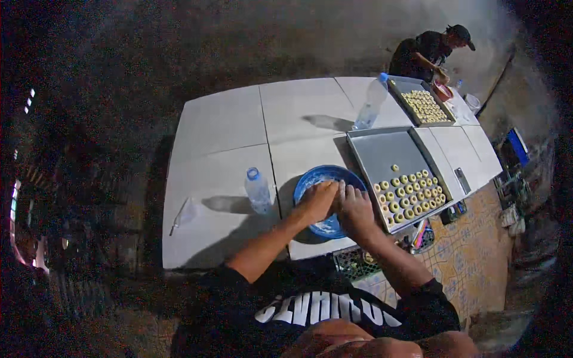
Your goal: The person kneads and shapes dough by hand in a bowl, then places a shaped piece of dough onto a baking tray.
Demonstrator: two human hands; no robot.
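Note:
Both of my hands are together over a round blue basin (pixel 302 181), whose inside is smeared with a white, floury substance. My left hand (pixel 320 200) has its fingers curled in at the basin's middle. Against it, my right hand (pixel 354 207) is closed too, knuckles up. Whatever they pinch is hidden behind the fingers. Just right of the basin lies a grey metal tray (pixel 391 146) with rows of small pale dough rings (pixel 412 194) on its near part and one ring (pixel 395 167) set apart from the rows.
An open clear bottle (pixel 258 194) stands left of the basin; a taller blue-capped bottle (pixel 371 104) stands beyond the tray. A crumpled plastic piece (pixel 187 212) lies far left. At the back right, a co-worker (pixel 427 56) bends over a red bowl (pixel 442 92) beside a second filled tray (pixel 412 107).

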